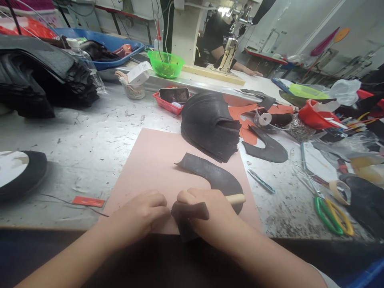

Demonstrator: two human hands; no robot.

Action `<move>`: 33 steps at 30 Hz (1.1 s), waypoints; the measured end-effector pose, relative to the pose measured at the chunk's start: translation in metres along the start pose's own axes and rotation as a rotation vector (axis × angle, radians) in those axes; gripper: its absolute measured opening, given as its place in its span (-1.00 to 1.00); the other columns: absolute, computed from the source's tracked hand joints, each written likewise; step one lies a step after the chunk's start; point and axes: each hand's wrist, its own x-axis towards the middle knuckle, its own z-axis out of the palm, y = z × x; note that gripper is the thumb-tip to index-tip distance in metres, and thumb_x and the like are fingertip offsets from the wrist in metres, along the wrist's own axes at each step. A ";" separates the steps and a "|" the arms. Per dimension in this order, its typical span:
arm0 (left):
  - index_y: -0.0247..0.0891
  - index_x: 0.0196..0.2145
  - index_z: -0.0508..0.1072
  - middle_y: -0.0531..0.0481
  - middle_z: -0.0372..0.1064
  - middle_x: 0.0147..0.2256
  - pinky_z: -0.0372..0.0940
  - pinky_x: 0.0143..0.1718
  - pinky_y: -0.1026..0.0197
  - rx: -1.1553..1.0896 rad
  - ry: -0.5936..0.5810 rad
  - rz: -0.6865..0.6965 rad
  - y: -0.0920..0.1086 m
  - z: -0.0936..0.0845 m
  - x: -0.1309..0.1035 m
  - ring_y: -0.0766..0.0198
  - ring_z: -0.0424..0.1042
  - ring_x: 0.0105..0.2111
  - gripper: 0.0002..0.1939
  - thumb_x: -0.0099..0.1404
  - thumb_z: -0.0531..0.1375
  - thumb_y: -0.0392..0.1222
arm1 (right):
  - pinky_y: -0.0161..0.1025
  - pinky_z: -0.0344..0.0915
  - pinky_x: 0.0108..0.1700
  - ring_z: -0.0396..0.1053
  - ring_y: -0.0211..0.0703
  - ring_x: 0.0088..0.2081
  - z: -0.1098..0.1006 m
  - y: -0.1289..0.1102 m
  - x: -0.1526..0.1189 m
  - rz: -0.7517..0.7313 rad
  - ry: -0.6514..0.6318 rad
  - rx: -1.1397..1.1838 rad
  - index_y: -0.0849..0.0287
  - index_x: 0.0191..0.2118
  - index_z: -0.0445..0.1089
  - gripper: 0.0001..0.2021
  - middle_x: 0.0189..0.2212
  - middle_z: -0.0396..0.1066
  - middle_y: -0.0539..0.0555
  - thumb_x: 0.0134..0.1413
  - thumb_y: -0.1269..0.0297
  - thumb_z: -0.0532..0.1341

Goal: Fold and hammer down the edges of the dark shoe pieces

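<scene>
My right hand is closed around a black leather piece that is folded over and hangs past the front table edge. From the same fist a pale wooden handle sticks out to the right; the rest of that tool is hidden. With its fingers curled, my left hand pinches at the left edge of the piece, though the fingertips are partly hidden. Beyond the hands, a curved black leather piece lies on the pinkish board. A stack of similar black pieces rests at the board's back edge.
Right of the board lie thread snips, another curved piece and scissors. At left are a red packet, a round black-edged object and a large black stack. A machine stands behind, with another person beyond.
</scene>
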 end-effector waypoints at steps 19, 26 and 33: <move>-0.25 -0.43 0.20 0.02 0.20 -0.41 0.09 -0.44 0.24 -0.137 0.072 -0.274 -0.006 0.010 -0.007 0.28 0.17 -0.45 -0.76 0.32 -0.05 -0.08 | -0.29 -0.11 -0.54 0.31 -0.20 -0.51 -0.016 -0.013 0.015 -0.033 -0.093 -0.039 0.15 -0.34 0.32 -0.92 -0.51 0.38 0.00 0.01 0.44 0.12; -0.24 -0.43 0.19 0.03 0.18 -0.42 0.12 -0.44 0.25 -0.137 0.098 -0.286 -0.007 0.009 -0.007 0.28 0.18 -0.45 -0.76 0.30 -0.02 -0.05 | -0.31 0.00 -0.52 0.33 -0.16 -0.50 -0.004 -0.016 0.016 0.012 -0.005 0.020 0.11 -0.34 0.32 -0.90 -0.50 0.39 -0.01 0.00 0.41 0.11; -0.16 -0.21 0.39 -0.01 0.21 -0.35 0.14 -0.31 0.28 -0.055 0.119 -0.015 -0.007 0.009 -0.008 0.28 0.20 -0.33 -0.73 0.36 -0.09 -0.31 | -0.24 0.26 -0.16 0.38 -0.07 -0.15 0.005 0.052 -0.048 0.496 0.462 0.277 0.10 -0.17 0.32 -0.77 -0.21 0.44 0.10 0.09 0.36 -0.01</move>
